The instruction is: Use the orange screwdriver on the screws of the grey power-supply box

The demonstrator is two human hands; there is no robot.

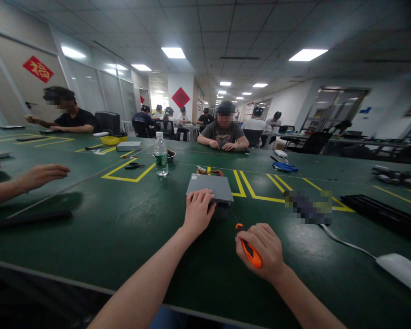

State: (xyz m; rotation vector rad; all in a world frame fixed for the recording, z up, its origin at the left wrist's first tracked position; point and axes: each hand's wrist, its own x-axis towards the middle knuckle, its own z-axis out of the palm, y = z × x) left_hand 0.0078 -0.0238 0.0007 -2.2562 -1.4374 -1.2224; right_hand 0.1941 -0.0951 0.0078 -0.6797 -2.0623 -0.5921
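Observation:
A grey metal computer power supply (pixel 219 186) lies on the green table in front of me, its bundle of coloured wires (pixel 205 171) at the far side. My left hand (pixel 199 211) grips its near left part, fingers over the top and thumb at the front edge. In my right hand (pixel 265 249) is an orange and black screwdriver (pixel 251 254), held by the handle. Its thin shaft points up and left to the near right corner of the power supply; I cannot tell whether the tip touches it.
A water bottle (pixel 161 155) stands beyond on the left, before a bowl (pixel 171 156) of small parts. Blue gloves (pixel 285 167), a black keyboard-like bar (pixel 380 212) and a white device with cable (pixel 402 272) lie rightward. Another person's hand (pixel 43 177) reaches in left; a co-worker (pixel 224 130) sits opposite.

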